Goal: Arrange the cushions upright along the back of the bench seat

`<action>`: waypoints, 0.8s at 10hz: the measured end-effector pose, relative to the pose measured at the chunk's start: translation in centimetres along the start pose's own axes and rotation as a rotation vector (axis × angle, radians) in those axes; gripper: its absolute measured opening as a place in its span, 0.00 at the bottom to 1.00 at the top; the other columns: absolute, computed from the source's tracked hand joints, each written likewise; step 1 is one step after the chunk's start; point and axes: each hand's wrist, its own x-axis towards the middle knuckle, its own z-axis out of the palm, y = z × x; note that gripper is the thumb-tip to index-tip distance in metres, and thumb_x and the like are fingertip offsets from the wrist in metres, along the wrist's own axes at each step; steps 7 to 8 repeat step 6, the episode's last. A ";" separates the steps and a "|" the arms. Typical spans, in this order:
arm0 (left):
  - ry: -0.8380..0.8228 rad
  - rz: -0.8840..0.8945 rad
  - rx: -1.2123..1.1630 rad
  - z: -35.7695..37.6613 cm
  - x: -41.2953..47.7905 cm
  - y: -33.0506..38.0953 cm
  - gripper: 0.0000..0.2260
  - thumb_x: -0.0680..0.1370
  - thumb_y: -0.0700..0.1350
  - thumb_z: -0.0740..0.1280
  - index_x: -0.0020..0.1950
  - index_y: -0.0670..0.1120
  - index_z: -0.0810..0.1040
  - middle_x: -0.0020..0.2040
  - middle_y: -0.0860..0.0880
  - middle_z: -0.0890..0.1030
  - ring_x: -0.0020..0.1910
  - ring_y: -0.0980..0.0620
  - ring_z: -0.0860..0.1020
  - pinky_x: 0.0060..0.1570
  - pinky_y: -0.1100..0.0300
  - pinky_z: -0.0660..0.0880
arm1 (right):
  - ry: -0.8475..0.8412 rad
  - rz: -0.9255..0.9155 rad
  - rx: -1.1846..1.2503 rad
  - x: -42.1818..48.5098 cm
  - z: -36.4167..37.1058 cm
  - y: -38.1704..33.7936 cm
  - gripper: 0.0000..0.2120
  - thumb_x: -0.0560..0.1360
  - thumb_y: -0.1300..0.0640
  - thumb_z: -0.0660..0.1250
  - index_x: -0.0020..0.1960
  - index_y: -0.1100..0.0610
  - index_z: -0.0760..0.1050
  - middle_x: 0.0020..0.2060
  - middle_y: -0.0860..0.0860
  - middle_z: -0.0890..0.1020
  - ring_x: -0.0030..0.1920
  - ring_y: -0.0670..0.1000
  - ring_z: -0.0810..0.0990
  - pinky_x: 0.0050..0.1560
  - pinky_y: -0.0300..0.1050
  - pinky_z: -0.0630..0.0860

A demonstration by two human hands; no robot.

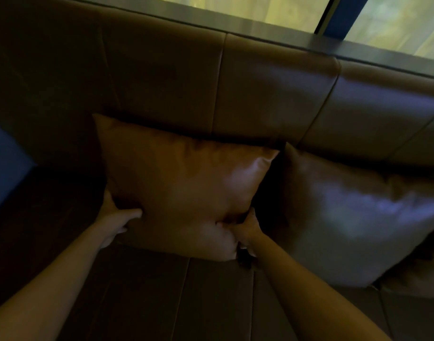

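A tan leather cushion [181, 183] stands upright against the padded backrest [260, 94] of the bench seat [211, 299]. My left hand [117, 215] grips its lower left edge, thumb on the front face. My right hand [245, 230] pinches its lower right corner. A second cushion [346, 212], paler under the light, leans against the backrest just to the right, a dark gap between the two.
A dark ledge [309, 43] runs along the top of the backrest below a window [235, 8]. A blue panel [4, 163] stands at the left end of the bench. Another cushion edge [412, 279] shows at the far right.
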 end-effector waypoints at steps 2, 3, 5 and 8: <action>0.127 0.056 -0.005 0.8 -0.9 -0.6 0.44 0.71 0.39 0.73 0.76 0.63 0.51 0.77 0.48 0.60 0.74 0.39 0.61 0.67 0.34 0.62 | -0.005 0.019 -0.058 -0.6 -0.3 -0.7 0.46 0.68 0.53 0.77 0.76 0.54 0.53 0.70 0.58 0.69 0.71 0.61 0.68 0.68 0.54 0.69; 0.172 0.039 -0.041 1.4 -1.4 0.0 0.40 0.73 0.42 0.72 0.77 0.59 0.53 0.76 0.47 0.62 0.73 0.39 0.63 0.67 0.35 0.63 | 0.025 0.016 -0.098 -1.4 -0.7 -1.4 0.41 0.71 0.52 0.75 0.75 0.57 0.55 0.69 0.59 0.70 0.69 0.61 0.70 0.65 0.53 0.72; 0.269 0.020 -0.100 3.3 -2.9 3.8 0.36 0.74 0.48 0.71 0.77 0.52 0.57 0.74 0.45 0.66 0.70 0.38 0.66 0.65 0.38 0.66 | 0.025 0.027 -0.044 -3.6 -2.5 -4.6 0.38 0.72 0.49 0.72 0.75 0.57 0.58 0.67 0.57 0.72 0.66 0.59 0.73 0.53 0.49 0.74; 0.282 0.055 -0.098 4.7 -4.2 7.3 0.36 0.74 0.50 0.70 0.77 0.51 0.57 0.75 0.44 0.64 0.70 0.37 0.66 0.65 0.39 0.67 | -0.032 0.055 -0.046 -4.7 -4.3 -7.2 0.31 0.73 0.46 0.69 0.70 0.58 0.66 0.65 0.57 0.76 0.62 0.59 0.76 0.46 0.48 0.71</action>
